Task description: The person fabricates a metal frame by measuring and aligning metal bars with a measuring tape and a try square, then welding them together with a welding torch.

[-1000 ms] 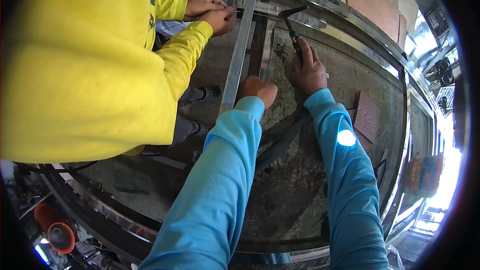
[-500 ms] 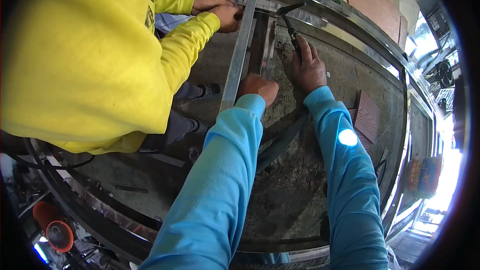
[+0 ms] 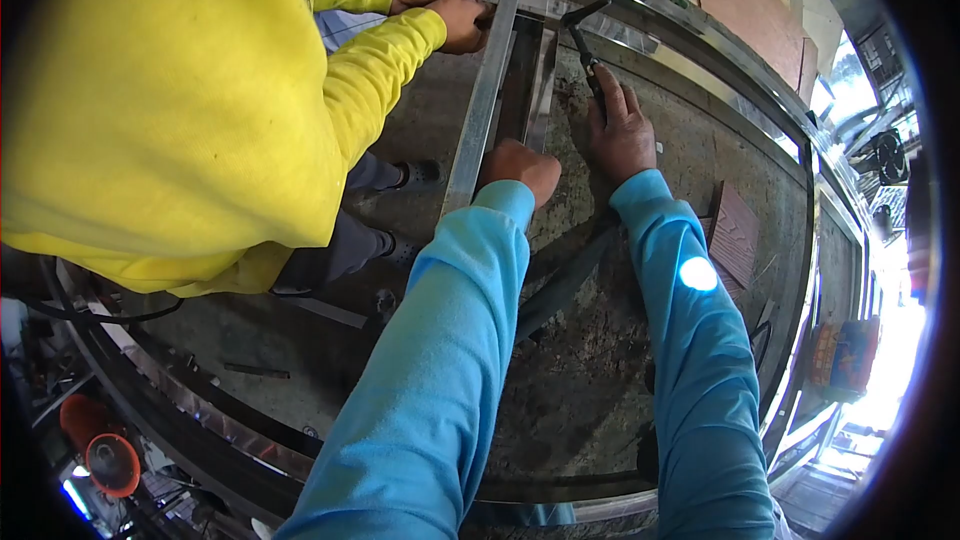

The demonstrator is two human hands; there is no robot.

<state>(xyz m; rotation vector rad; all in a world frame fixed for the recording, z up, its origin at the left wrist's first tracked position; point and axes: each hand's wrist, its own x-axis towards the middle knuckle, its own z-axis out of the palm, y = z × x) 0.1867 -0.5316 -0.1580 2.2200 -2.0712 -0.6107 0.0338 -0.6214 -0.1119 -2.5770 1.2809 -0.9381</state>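
Note:
My left hand (image 3: 520, 172) is closed in a fist around the near end of a metal bar (image 3: 541, 95), beside a long silver square tube (image 3: 484, 100). My fingers hide the grip itself. In my right hand (image 3: 625, 143) is a black-handled chipping hammer (image 3: 585, 52), its thin, pointed head raised near the far end of the bars. Across the tube, a co-worker in a yellow hooded top (image 3: 170, 120) has both hands (image 3: 450, 5) together by the tube's far end; whatever those fingers hold is hidden.
A large metal frame (image 3: 690, 75) surrounds the stained floor (image 3: 590, 370). Brown wood-grain boards (image 3: 733, 235) lie to the right. Boards (image 3: 750, 15) lean beyond the frame at the back. An orange round object (image 3: 112, 464) is at lower left, a printed bucket (image 3: 845, 358) at far right.
The co-worker's arms and hands have shifted slightly up and right. My hands keep nearly the same place, with the hammer still raised.

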